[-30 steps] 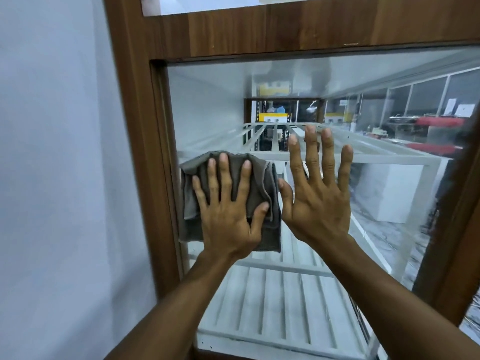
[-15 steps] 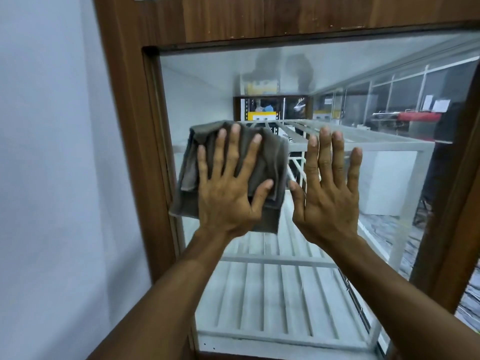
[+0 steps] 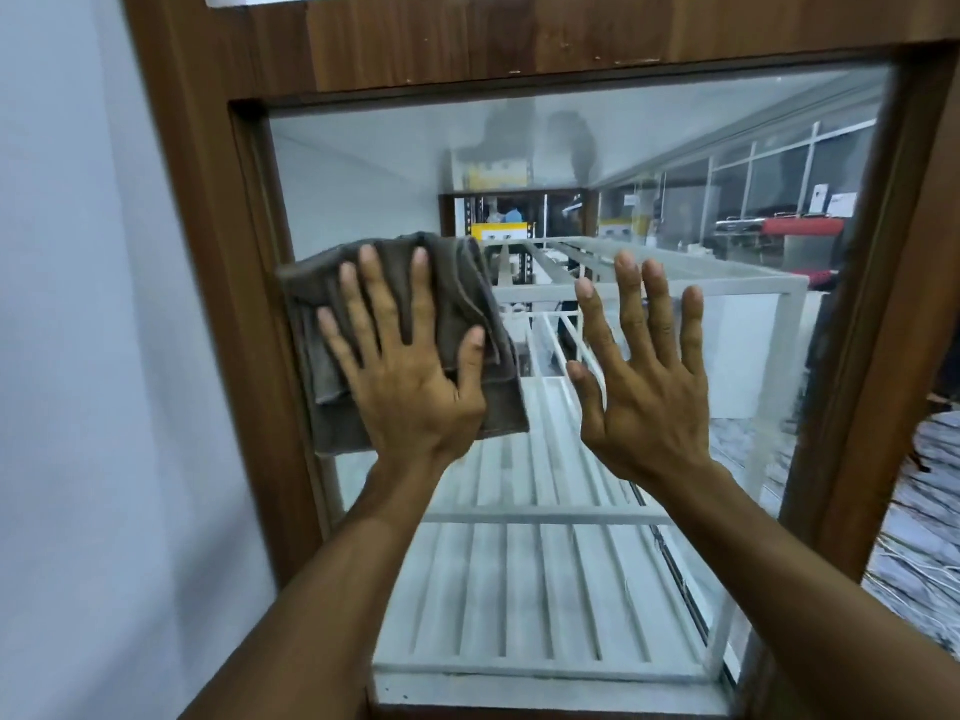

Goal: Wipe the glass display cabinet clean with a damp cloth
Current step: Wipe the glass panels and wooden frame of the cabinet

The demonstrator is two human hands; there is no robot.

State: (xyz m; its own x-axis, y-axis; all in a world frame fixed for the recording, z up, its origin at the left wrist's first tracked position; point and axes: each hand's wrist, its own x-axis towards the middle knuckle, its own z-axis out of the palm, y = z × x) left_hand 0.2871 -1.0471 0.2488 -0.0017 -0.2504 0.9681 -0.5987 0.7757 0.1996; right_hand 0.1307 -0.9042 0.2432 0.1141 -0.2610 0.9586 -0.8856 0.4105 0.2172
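Head view showed the left hand point(image 3: 410, 376) spread wide, fingers straight, pressing a folded grey cloth point(image 3: 457, 288) flat against the glass point(image 3: 363, 174) near the pane's left edge. The right hand point(image 3: 644, 392), just right of the cloth, lay flat on the same pane, fingers straight and spread, holding nothing. A brown wooden frame point(image 3: 415, 39) surrounded the glass. White slatted shelves point(image 3: 545, 589) stood behind it, and a pale wall point(image 3: 78, 356) ran along the left.

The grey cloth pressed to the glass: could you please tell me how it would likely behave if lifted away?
The grey cloth would probably go floppy: it lies in soft folds, with layered edges. It looks light, since the flat left hand alone pins it against the upright glass pane. Released, it would likely slide down and drop.
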